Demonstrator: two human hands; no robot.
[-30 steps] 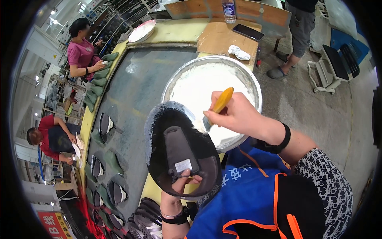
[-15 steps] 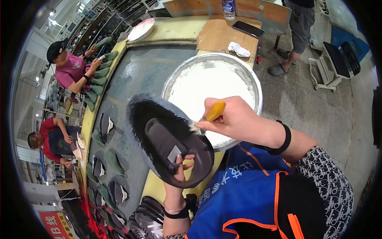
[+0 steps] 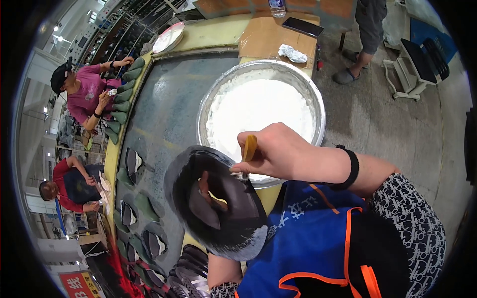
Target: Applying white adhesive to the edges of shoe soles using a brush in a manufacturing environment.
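Compared with half a second ago, the dark shoe upper (image 3: 236, 211), held between the person and the basin (image 3: 320, 109), is tilted another way: its white-streaked end now shows at lower right, toward the blue apron (image 3: 303, 243). The left hand (image 3: 204, 187) shows only through its opening, fingers bent and slightly parted; it bears the upper, though the full grip is hidden. The right hand (image 3: 278, 151) pinches the brush (image 3: 250, 147) closed, bristles at the upper's right edge, so a different face seems presented to them. Leftmost are co-workers in red (image 3: 62, 174) and pink (image 3: 82, 89), then green lasts (image 3: 131, 74) edging the grey tabletop (image 3: 174, 99); white paste (image 3: 258, 109) fills the basin, cardboard (image 3: 261, 42) bears a phone (image 3: 303, 27), and a chair (image 3: 422, 64) stands rightmost
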